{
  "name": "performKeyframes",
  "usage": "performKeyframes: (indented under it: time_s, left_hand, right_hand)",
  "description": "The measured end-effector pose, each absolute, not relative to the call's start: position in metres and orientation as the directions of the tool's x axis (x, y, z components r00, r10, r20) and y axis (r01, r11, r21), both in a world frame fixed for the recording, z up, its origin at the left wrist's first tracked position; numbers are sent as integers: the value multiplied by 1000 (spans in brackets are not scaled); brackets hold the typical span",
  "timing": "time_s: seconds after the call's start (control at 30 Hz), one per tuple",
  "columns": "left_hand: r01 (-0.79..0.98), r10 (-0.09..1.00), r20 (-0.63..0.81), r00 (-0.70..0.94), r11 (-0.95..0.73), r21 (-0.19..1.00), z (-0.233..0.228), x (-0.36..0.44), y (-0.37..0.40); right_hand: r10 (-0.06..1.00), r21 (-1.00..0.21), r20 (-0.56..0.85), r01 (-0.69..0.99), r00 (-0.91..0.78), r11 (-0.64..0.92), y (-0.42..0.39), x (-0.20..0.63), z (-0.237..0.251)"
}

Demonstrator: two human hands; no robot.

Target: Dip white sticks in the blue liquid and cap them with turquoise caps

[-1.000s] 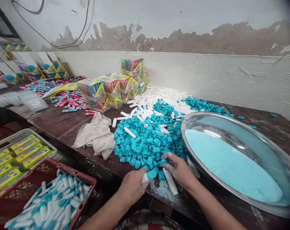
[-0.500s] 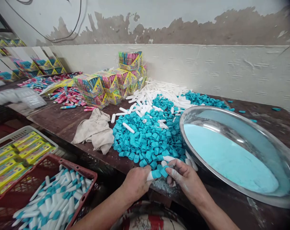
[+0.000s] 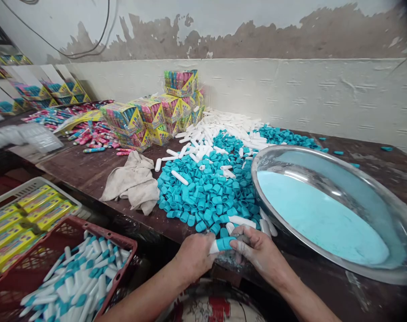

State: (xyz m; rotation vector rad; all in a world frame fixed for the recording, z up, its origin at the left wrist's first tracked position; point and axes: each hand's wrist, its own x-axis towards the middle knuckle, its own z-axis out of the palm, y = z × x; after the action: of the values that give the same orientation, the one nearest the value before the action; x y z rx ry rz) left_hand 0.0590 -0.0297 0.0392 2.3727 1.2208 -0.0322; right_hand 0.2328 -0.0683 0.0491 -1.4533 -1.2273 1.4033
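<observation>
2 hands half-hide 1 teal-capped tube.

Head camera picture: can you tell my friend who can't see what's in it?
Two bare hands, the left hand and right hand, meet on a white tube with a teal cap at a wooden table's edge. Behind lie a heap of teal caps and white tubes, beside a metal basin of blue powder.

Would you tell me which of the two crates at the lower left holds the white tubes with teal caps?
The red crate nearest the left hand holds the capped tubes. The white crate beyond it holds only flat yellow packets.
</observation>
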Motion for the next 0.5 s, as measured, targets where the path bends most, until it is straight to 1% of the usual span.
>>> performKeyframes:
  time_s: [0.23,0.33,0.4,0.5]
  left_hand:
    - [770,713,-305,631,-531,353,46,62,-32]
    - [765,710,-298,638,-541,349,42,60,-34]
    - [769,718,-294,631,-526,364,40,57,-37]
    - [781,741,-300,600,-463,420,38,41,-45]
  right_hand:
    - [947,-954,-281,153,-159,-257,-68,224,44]
    - [956,-953,-251,211,-150,-217,-68,219,42]
    - [961,-947,-227,267,-156,-180,-68,211,43]
    - [956,-934,-209,332,-205,-133,-70,194,47]
